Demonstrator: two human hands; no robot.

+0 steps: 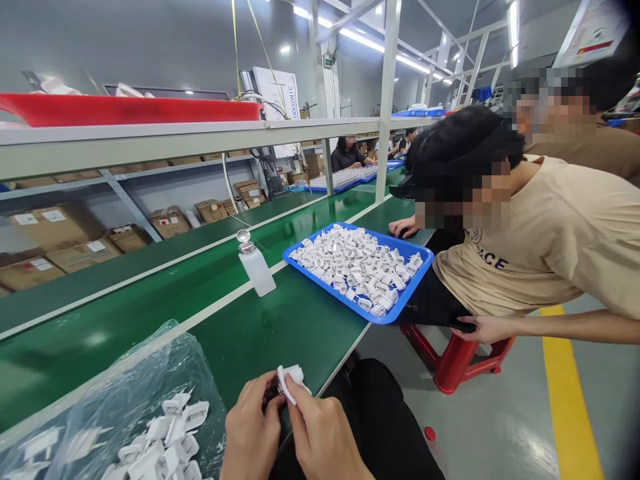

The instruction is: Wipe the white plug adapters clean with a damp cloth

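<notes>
Both my hands meet at the near edge of the green bench. My left hand [253,430] and my right hand [320,437] pinch one small white plastic part [290,381] between their fingertips, holding it just above my lap. To the left of my hands lies a clear plastic bag [125,387] with several more white plastic parts [165,440] on it.
A blue tray [400,307] heaped with white parts sits further along the bench, next to a white dispenser bottle [255,267]. A co-worker in a beige shirt [550,247] leans beside it over a red stool [455,360]. Cardboard boxes [55,230] fill the shelf behind the conveyor.
</notes>
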